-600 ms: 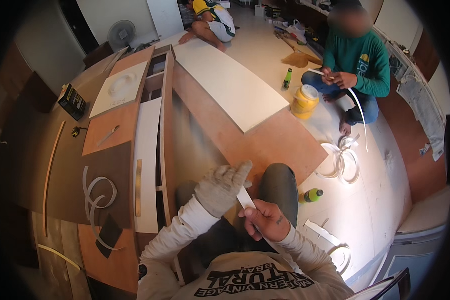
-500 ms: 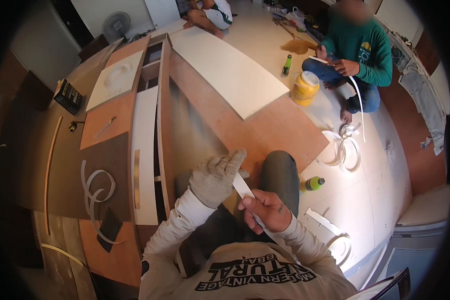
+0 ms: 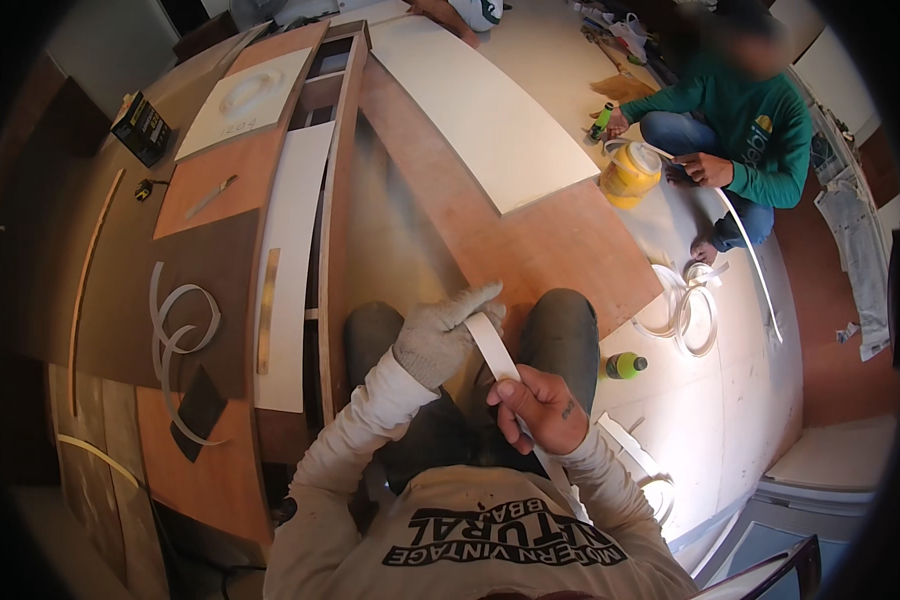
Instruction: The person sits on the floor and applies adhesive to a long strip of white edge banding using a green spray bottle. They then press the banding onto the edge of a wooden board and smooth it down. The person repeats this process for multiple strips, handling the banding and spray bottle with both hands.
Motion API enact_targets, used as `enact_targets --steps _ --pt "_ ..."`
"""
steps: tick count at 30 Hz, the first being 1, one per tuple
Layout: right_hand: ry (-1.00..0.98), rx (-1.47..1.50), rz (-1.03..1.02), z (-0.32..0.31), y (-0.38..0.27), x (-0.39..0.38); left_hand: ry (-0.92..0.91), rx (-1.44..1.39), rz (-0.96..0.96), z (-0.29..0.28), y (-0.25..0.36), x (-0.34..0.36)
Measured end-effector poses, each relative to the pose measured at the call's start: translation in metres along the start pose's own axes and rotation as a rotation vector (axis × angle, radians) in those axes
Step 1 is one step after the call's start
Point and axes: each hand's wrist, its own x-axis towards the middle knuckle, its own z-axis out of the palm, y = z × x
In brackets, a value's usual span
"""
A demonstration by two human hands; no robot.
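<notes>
A white strip of edge banding [image 3: 494, 348] runs between my two hands above my lap. My bare right hand [image 3: 540, 408] pinches it between thumb and fingers, and its tail hangs down past my wrist. On my left hand [image 3: 438, 338] is a pale knitted glove; its fingers are stretched out toward the upper right. The strip's far end lies against the gloved fingers. Part of that contact is hidden, and no firm grip shows there.
A long wooden cabinet frame [image 3: 332, 250] lies left of my knees, with white panels [image 3: 490, 110] ahead. Coiled strips [image 3: 692, 310] and a green bottle [image 3: 626, 366] sit at right. A co-worker [image 3: 760, 130] holds a strip and another green bottle [image 3: 601, 122] by a yellow tub [image 3: 630, 175].
My gloved hand has shifted lower left, exposing more of the strip's end; my right hand still pinches it. The co-worker has taken hold of the green bottle; the tub is tilted.
</notes>
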Motion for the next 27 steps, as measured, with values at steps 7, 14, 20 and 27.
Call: enact_targets --steps 7,14,20,27 --pt "-0.027 -0.024 0.125 -0.002 0.007 -0.012 0.334 0.217 0.183 -0.061 -0.034 0.019" --pt "-0.016 0.013 0.105 -0.002 0.01 -0.003 0.237 1.107 0.733 -0.034 0.024 -0.002" --pt "-0.039 -0.008 0.184 0.003 0.014 0.0 0.091 1.703 0.864 -0.022 0.032 -0.005" --pt "-0.053 0.013 0.138 0.003 0.024 0.0 0.133 1.599 0.689 -0.021 0.017 -0.008"
